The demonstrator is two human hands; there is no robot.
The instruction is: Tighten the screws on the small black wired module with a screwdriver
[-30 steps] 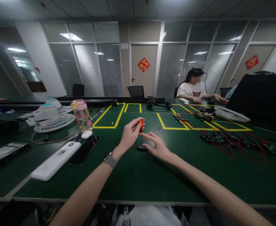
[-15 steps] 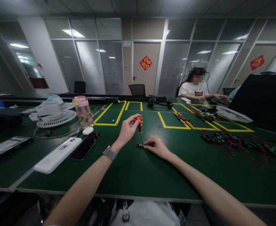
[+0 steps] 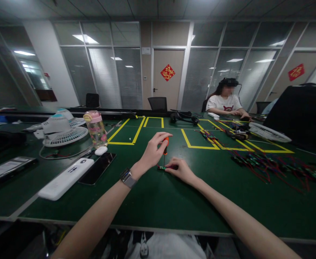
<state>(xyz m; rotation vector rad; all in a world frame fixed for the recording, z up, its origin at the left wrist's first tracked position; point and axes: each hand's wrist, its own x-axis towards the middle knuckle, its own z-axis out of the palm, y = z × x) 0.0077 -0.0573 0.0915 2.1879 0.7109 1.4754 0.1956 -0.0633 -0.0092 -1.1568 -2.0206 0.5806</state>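
My left hand (image 3: 154,151) is closed around the orange handle of a small screwdriver (image 3: 165,144), held upright with its thin shaft pointing down. The tip meets a small green circuit board (image 3: 162,167) lying on the green table (image 3: 158,201). My right hand (image 3: 181,169) rests on the table just right of the board, with its fingers pinched on the board's edge to hold it. A grey watch sits on my left wrist.
At the left lie a white power bank (image 3: 66,178), a black phone (image 3: 97,172), a white mouse (image 3: 101,150), a pink-lidded bottle (image 3: 95,128) and white fans (image 3: 63,131). Red-wired boards (image 3: 266,163) are piled at the right. A person (image 3: 224,102) sits at the far side.
My right hand came down from above the board and settled on it. My left hand with the screwdriver shifted slightly right and stands upright over the board.
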